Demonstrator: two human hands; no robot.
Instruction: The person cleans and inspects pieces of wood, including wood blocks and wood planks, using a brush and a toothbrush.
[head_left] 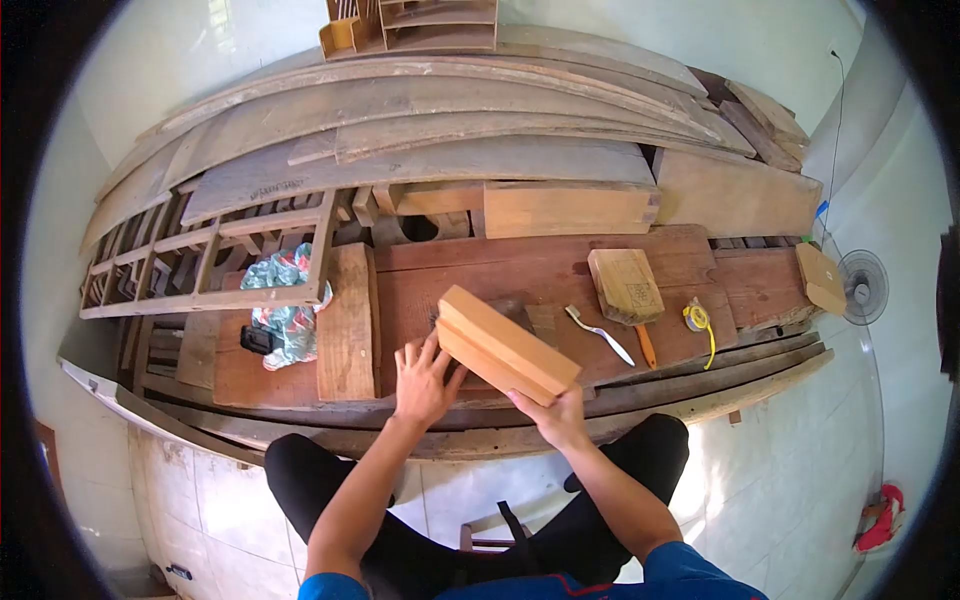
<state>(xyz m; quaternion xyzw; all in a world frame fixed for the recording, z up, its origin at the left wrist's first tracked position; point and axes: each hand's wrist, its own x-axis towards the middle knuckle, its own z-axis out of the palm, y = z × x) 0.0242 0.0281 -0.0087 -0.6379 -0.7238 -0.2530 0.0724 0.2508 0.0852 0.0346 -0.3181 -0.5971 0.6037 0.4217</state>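
Observation:
A stepped, light-brown wooden block is held tilted over the reddish-brown board. My right hand grips its lower right end, with the thumb on the near edge. My left hand is by the block's left end, its fingers spread; the fingertips are close against the wood, and whether they press on it is hard to tell. Right of the block lie a toothbrush with a white handle, a marked square wooden block, an orange handle partly under that block, and a yellow tape measure.
To the left are a thick plank, a crumpled plastic bag, a black object and a slatted wooden frame. Long boards are stacked behind. A fan stands at the right, beyond a cardboard piece.

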